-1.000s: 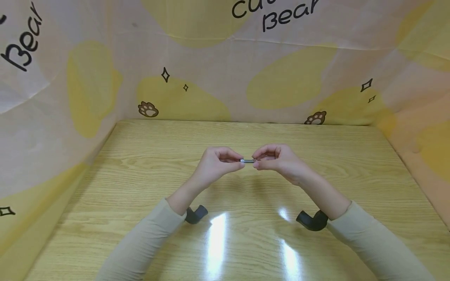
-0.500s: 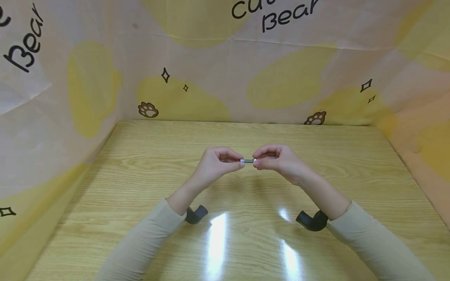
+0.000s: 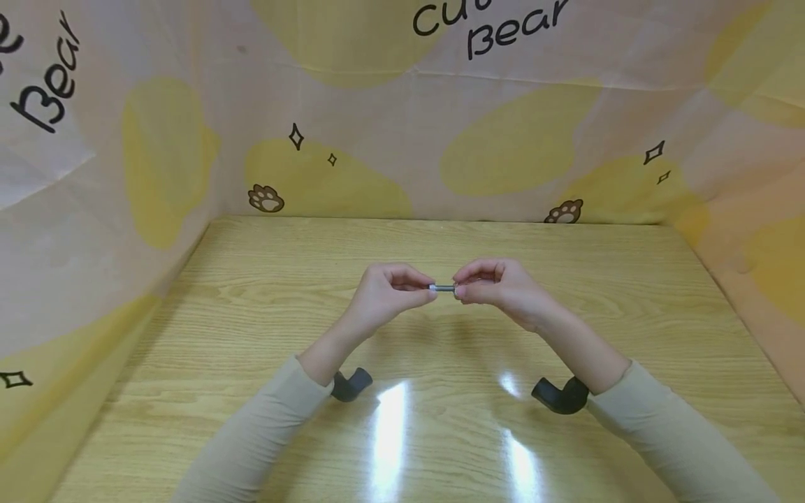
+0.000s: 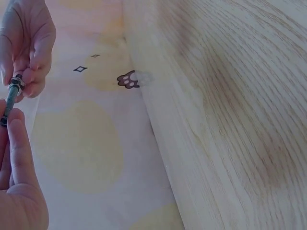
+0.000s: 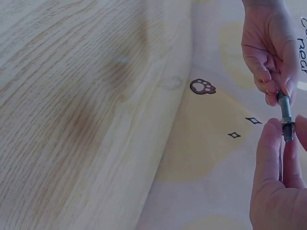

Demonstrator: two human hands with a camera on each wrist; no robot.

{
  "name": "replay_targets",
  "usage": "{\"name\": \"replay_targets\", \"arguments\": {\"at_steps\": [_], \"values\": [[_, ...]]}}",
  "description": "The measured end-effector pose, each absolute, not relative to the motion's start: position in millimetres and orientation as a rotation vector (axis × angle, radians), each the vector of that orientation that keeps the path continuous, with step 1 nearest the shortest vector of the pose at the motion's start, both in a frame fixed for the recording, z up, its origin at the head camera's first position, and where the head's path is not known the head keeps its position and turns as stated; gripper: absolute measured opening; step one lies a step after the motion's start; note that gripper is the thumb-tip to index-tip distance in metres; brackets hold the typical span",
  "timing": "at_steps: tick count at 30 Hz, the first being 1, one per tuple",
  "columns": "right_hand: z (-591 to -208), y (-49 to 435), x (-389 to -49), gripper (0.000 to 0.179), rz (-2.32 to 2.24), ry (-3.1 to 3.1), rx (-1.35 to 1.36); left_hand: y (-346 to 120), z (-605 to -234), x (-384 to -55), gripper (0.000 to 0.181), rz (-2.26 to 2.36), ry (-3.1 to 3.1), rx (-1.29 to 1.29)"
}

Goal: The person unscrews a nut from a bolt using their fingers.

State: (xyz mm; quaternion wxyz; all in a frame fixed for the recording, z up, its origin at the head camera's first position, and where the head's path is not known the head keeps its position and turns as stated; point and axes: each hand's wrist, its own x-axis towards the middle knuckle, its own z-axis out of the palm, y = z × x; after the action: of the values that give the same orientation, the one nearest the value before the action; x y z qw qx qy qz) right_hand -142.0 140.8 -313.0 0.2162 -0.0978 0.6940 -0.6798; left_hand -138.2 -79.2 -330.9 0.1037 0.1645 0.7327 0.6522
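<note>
A small metal bolt [image 3: 444, 288] is held level above the table between both hands. The left hand [image 3: 385, 293] pinches its head end between thumb and fingertips. At the other end, the right hand [image 3: 503, 292] has thumb and fingertips around a nut [image 5: 288, 122] on the thread. The right wrist view shows the dark threaded tip [image 5: 288, 134] sticking out past the nut. Bare shank shows between the two hands in the left wrist view, and fingertips partly hide the bolt's head.
Below lies a wood-grain table [image 3: 283, 279], with a printed cloth [image 3: 402, 154] rising behind it and at both sides. A black curved piece [image 3: 352, 384] shows by the left wrist, and a similar black piece [image 3: 560, 395] by the right.
The right thumb and fingertips have shifted slightly around the nut, the thumb now covering more of the bolt's end. The left hand and the bolt have stayed in place.
</note>
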Motion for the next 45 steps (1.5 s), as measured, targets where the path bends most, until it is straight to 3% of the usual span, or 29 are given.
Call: {"name": "replay_targets", "arguments": {"at_steps": [12, 17, 30, 35, 45], "values": [[-315.2, 139.9, -143.2, 0.007, -1.902, 1.865, -0.252, -78.8, -331.6, -139.2, 0.017, 1.923, 2.157, 0.485], [-314.8, 140.1, -144.8, 0.015, -1.9, 1.895, -0.28, -79.0, -330.9, -139.5, 0.017, 1.927, 2.153, 0.499], [-315.2, 139.9, -145.5, 0.006, -1.899, 1.849, -0.243, -78.8, -329.7, -141.5, 0.016, 1.933, 2.158, 0.516], [-315.5, 140.9, -146.8, 0.016, -1.899, 1.887, -0.291, -79.2, -329.5, -141.9, 0.017, 1.928, 2.151, 0.508], [-311.0, 138.9, -145.5, 0.008, -1.894, 1.844, -0.227, -79.3, -328.4, -142.1, 0.017, 1.916, 2.164, 0.51]]}}
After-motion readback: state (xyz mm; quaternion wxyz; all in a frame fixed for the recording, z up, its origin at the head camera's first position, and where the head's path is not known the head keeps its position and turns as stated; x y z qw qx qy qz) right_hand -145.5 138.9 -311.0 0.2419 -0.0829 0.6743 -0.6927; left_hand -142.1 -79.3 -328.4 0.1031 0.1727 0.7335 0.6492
